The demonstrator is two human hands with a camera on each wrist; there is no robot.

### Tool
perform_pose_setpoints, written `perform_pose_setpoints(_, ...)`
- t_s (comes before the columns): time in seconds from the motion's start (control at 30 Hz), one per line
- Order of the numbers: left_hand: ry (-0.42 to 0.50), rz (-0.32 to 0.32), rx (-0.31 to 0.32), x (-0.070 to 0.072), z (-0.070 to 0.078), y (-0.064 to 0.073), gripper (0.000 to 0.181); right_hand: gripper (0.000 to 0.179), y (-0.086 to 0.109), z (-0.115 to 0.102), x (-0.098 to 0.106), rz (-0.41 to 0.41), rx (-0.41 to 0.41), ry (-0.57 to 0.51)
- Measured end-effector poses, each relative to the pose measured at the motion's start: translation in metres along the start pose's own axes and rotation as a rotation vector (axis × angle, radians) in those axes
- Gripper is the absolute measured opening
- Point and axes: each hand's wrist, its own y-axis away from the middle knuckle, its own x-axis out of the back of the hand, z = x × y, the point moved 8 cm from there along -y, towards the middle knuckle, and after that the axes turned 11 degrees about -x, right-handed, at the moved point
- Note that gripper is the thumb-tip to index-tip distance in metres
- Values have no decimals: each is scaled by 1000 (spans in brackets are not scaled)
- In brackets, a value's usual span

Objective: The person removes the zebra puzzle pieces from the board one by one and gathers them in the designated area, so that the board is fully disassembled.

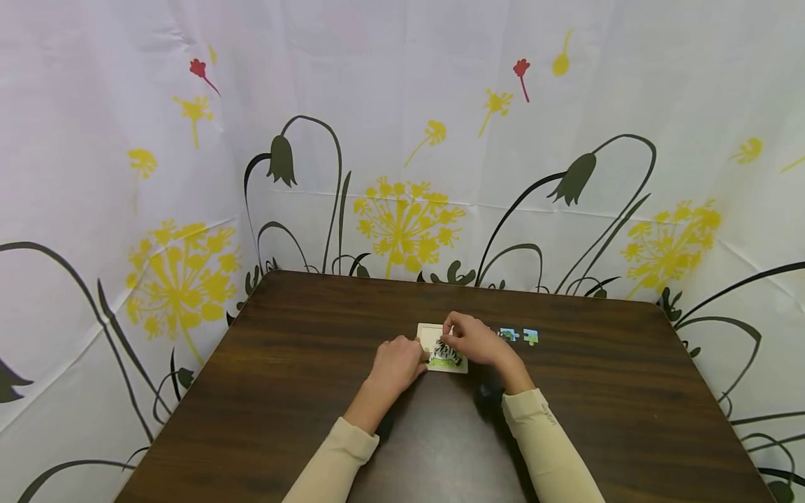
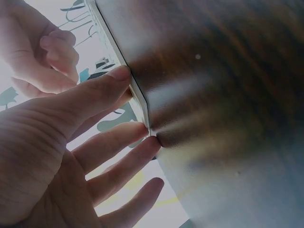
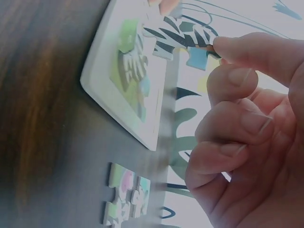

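A square, light wooden puzzle board point(image 1: 462, 366) with a zebra picture lies on the table. My left hand point(image 1: 397, 365) holds its left side, the thumb point(image 2: 111, 80) on the frame and other fingertips against the edge. My right hand point(image 1: 473, 338) is over the upper right part of the board. Between its thumb and index finger it pinches a zebra-striped puzzle piece point(image 3: 197, 56) with a blue patch, raised above the board. Below the held piece, the board has a striped leg piece and green parts in it. The right hand's other fingers are curled in.
Several loose puzzle pieces point(image 1: 508, 334) lie on the dark wooden table point(image 1: 264, 405) just right of the board. One green and blue piece point(image 1: 531, 337) is farthest right. A white curtain point(image 1: 390, 84) with printed flowers hangs behind the table.
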Motion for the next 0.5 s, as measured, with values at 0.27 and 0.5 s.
perform_pose_setpoints(0.27, -15, 13, -5, -1, 2, 2, 26, 10, 9, 1, 14, -19, 20, -93)
perform_pose_setpoints(0.5, -58, 20, -1, 3, 2, 2, 33, 11, 14, 6, 29, -33, 2, -141)
